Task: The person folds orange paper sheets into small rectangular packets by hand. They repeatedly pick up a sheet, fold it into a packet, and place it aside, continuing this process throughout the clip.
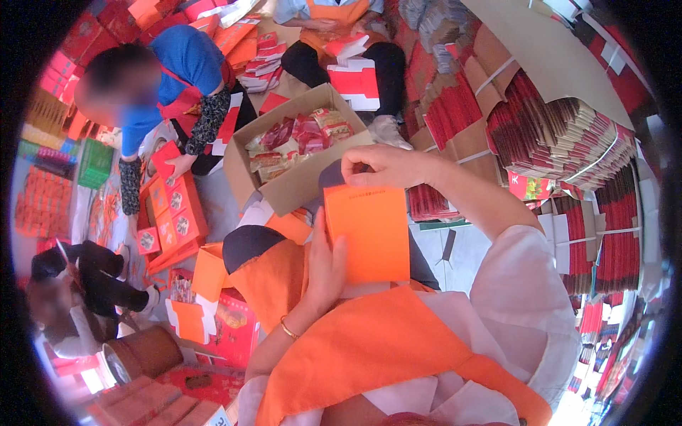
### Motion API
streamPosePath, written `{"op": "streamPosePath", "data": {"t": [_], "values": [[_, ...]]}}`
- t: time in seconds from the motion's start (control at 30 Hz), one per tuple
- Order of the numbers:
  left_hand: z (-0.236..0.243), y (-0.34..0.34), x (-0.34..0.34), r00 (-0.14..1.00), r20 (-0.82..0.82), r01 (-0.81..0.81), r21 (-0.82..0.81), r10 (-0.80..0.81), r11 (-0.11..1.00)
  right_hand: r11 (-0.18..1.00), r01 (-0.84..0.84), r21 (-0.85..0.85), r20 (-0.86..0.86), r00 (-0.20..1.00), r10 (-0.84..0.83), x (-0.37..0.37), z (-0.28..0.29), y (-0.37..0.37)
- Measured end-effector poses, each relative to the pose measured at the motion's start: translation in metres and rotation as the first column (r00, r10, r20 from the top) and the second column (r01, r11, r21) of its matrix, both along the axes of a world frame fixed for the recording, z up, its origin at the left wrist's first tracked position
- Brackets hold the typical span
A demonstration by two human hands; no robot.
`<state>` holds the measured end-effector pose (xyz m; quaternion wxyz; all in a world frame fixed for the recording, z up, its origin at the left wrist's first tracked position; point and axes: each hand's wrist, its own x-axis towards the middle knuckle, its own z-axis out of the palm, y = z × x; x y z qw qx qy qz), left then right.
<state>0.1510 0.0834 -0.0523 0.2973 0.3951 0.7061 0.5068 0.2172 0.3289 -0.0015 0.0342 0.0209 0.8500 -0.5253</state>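
An upright orange paperboard box (373, 238) is in front of my chest. My left hand (325, 266) grips its left side, with the thumb across the front face and the fingers along the edge. At the top edge, my right hand (387, 167) has its fingers curled into a pinch at the upper left corner; its fingertips are partly hidden there. Just beyond the box stands an open cardboard carton (302, 181), which holds several red and clear-wrapped packets (310, 135). To the left of my knee lies another orange box (209, 270).
On the left, a person in blue (186, 60) handles red boxes (174, 220). Another person in an orange apron (337, 32) sits beyond the carton. Strapped stacks of red and brown flat cardboard (561, 142) line the right side. A red printed box (234, 323) lies at lower left.
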Motion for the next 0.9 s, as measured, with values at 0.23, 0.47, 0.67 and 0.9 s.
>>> {"op": "streamPosePath", "data": {"t": [0.23, 0.47, 0.67, 0.9], "values": [[0.015, 0.03, -0.033, 1.0, -0.006, 0.021, 0.224, -0.02, 0.974, 0.99, 0.133, -0.038, -0.098, 0.986, -0.137, 0.001, 0.001, -0.013], [0.016, 0.031, -0.03, 0.998, -0.043, 0.063, 0.206, -0.055, 0.977, 0.991, 0.071, 0.114, -0.236, 0.971, -0.042, 0.001, 0.001, -0.013], [0.011, 0.03, -0.039, 0.972, -0.227, 0.108, 0.192, -0.063, 0.975, 0.933, 0.278, 0.23, -0.378, 0.909, -0.177, 0.007, -0.009, -0.025], [0.01, 0.01, -0.044, 0.985, -0.125, -0.087, 0.244, 0.12, 0.966, 0.703, 0.554, -0.446, -0.141, 0.732, -0.666, 0.049, -0.028, -0.091]]}}
